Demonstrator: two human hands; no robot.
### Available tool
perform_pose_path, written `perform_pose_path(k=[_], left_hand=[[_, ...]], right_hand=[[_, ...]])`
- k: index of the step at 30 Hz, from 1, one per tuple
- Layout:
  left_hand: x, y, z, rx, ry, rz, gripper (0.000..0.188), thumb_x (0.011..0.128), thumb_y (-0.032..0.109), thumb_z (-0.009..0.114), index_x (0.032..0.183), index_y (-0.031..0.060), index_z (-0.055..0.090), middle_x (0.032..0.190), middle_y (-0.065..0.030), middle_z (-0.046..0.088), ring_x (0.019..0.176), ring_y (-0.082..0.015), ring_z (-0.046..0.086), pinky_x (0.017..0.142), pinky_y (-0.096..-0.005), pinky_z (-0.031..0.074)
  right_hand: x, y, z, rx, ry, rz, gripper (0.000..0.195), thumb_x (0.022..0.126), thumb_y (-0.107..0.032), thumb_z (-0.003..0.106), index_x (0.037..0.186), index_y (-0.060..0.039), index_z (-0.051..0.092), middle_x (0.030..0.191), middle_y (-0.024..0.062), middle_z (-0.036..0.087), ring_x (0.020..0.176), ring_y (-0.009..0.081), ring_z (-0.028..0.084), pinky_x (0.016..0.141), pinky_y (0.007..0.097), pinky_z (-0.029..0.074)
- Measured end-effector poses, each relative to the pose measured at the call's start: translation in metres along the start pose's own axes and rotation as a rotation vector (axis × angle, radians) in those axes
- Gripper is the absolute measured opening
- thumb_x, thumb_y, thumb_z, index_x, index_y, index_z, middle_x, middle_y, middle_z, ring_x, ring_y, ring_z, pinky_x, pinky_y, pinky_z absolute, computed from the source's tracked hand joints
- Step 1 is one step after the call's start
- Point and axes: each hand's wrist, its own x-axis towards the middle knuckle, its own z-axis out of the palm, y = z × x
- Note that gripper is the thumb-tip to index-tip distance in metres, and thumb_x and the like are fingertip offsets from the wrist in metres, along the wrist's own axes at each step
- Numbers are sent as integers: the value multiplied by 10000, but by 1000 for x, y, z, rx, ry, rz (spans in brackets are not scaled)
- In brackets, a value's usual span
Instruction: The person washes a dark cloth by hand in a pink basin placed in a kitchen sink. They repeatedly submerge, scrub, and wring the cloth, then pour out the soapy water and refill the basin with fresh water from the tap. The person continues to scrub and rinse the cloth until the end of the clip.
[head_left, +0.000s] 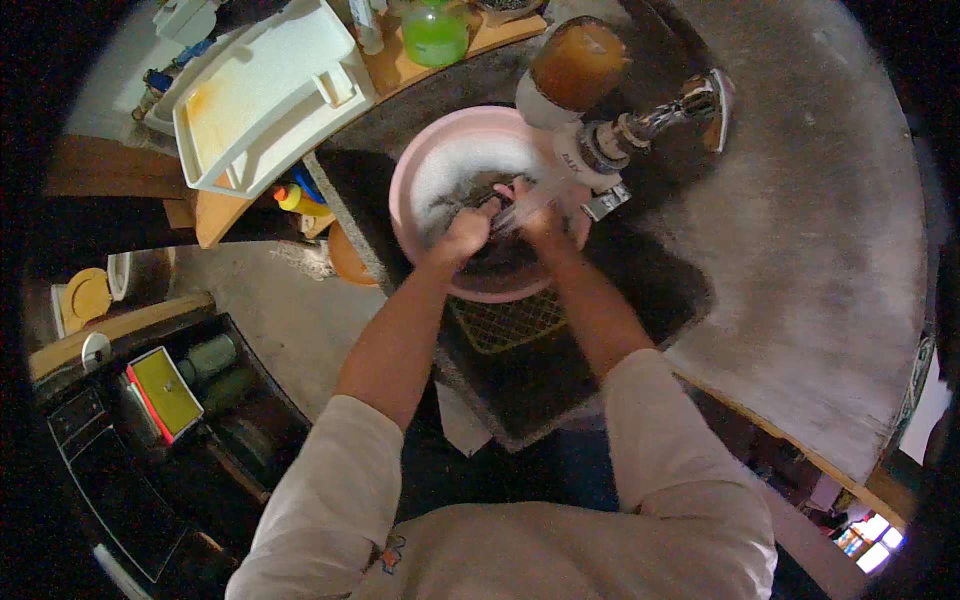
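Note:
A round pink plastic basin (401, 172) sits in front of me, holding dark water and thick white suds (469, 154). Inside it, a dark wet item (480, 187), apparently cloth, shows between my hands. My left hand (471, 229) is curled on its near edge. Close beside, my right hand (538, 214) grips the same item, though motion and water blur its fingers. A stream of water (529, 206) runs between both hands from a white tap filter (592, 154) fitted to the chrome faucet (675, 112).
Beneath the basin lies a yellowish grid rack (510, 326) in the dark sink. A large amber-domed container (577, 64) stands behind the tap. White tray (270, 97) and green liquid bottle (435, 34) rest on a wooden shelf at left. A grey countertop (810, 225) extends right.

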Motion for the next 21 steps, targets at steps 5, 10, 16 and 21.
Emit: perform_pose_path(k=[5,10,16,21], left_hand=[[-15,-26,-16,195,241,-96,501,884,293,625,1295,14,554,1249,-283,557,1185,-441,518,1052,-520,378],[-13,-26,3,689,487,-40,664,839,182,656,1456,171,411,1434,-134,389,1274,-407,419,1095,-525,346],[-21,-8,6,521,167,-141,741,858,190,641,1504,190,279,1553,-134,250,1374,-464,341,1126,-544,340],[36,-62,15,-233,188,-199,605,958,386,526,1439,46,392,1426,-224,456,1257,-482,469,1091,-465,366]], right_hand=[[-44,-94,24,-1006,-217,-693,230,952,-174,539,1143,-46,547,1253,203,526,1094,409,580,937,520,483],[-65,-84,26,-1560,-439,-445,318,868,-184,563,1171,-103,617,1256,215,571,1084,501,533,955,576,417],[-72,-7,55,-1283,396,-512,385,952,-245,526,1302,-88,489,1219,290,527,1072,457,538,907,530,459],[-67,-36,59,368,43,561,352,982,-334,517,1222,-78,529,1133,194,564,950,337,556,752,448,472]])
